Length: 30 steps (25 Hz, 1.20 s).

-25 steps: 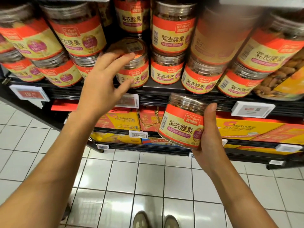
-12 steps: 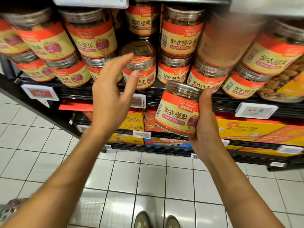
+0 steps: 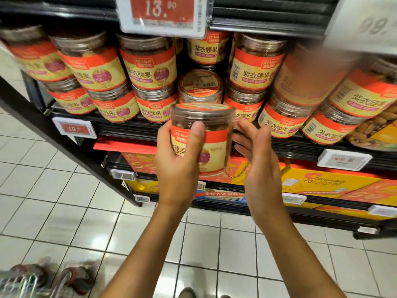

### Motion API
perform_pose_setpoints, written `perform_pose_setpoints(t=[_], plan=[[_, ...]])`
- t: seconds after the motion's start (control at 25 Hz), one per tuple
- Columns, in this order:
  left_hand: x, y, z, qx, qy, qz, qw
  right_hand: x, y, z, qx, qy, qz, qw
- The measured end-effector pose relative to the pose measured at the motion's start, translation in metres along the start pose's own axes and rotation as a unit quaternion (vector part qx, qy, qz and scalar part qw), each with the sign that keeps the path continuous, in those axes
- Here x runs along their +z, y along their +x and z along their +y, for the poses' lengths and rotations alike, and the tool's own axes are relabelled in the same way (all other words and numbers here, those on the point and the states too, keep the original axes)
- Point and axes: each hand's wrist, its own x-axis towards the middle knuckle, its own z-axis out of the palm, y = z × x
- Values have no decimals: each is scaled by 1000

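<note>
While the left hand (image 3: 178, 166) grips the jar (image 3: 214, 145) before the shelf edge (image 3: 129, 128), the right hand (image 3: 260, 166) is open alongside.

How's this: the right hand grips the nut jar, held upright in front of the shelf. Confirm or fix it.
Wrong hand. The head view shows the left hand gripping the nut jar, held upright in front of the shelf; the right hand is open beside it.

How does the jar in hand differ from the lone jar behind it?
The held jar is gripped by the left hand, off the shelf; the shelf jar stands untouched. The held jar shows its side label; the shelf jar mostly its lid. Both are clear, orange-labelled.
</note>
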Motion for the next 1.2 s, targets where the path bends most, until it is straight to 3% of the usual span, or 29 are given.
perform_pose_setpoints(t=[0.08,0.28,0.44,0.56,0.64,0.76,0.88,1.08,1.2], plan=[[-2,3,5,27,1,20,999,2,-9,-3,-74,-76,68,992],[8,37,26,99,35,17,994,11,13,-23,-140,-60,-17,988],[5,56,20,24,187,-6,982,7,47,-24,-61,-79,-41,994],[0,59,14,15,157,-13,987,6,54,-14,-64,-146,-35,987],[-7,54,10,60,149,5,987,6,54,-7,-85,-129,10,988],[-13,45,-1,129,155,-19,979,7,58,1,-75,-109,6,991],[-4,54,-2,103,132,-48,985,9,70,-2,-41,-102,1,994],[-13,58,-9,55,117,-82,988,5,75,-3,5,-207,-33,978],[-16,58,-3,13,146,-98,984,4,74,-6,16,-189,-64,980]])
